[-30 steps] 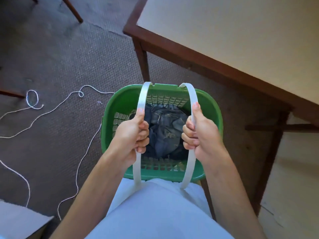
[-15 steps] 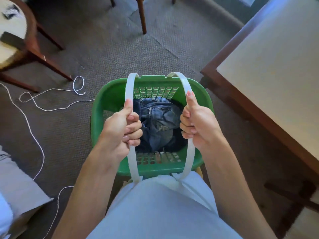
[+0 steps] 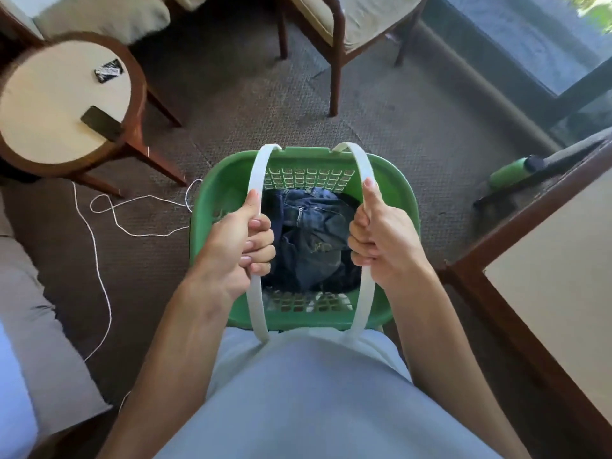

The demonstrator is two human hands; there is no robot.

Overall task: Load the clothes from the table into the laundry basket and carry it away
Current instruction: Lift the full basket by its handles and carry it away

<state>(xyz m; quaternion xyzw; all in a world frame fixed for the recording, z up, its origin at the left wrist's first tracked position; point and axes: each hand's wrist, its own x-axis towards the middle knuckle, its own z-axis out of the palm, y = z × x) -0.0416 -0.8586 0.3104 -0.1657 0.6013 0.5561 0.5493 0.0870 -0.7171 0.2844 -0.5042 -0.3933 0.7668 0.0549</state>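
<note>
Far left: pale upholstered seat edge (image 3: 39, 326). Upper left: round wooden side table with cream top (image 3: 20, 140), carrying a small black printed card (image 3: 108, 71) and a dark flat rectangular device (image 3: 101, 123) overhanging the near rim. On brown woven carpet (image 3: 381, 120) below it: loose white cord (image 3: 99, 276), looped and trailing just beside the basket's left wall; judged a snag or trip risk if a foot lands on it during the carry. Left hand (image 3: 236, 246): fingers wrapped tight round the left white plastic strap handle (image 3: 256, 303), thumb laid along the strap. Centre: green plastic laundry basket with lattice walls (image 3: 390, 180), held off the floor in front of the body, containing crumpled dark blue denim jeans (image 3: 311, 233) low in the well. Right hand (image 3: 385, 236): same wrapped grasp on the right white plastic strap handle (image 3: 366, 299), thumb up. Above: wooden-framed cushioned chair (image 3: 334, 31). Right: green-and-black cylindrical object (image 3: 516, 167) on the floor, identity unclear. Far right: dark-framed table with cream top (image 3: 563, 293), corner near the right elbow; judged a likely bump point on turning. Uneven pull on the two straps would tilt the load.
</note>
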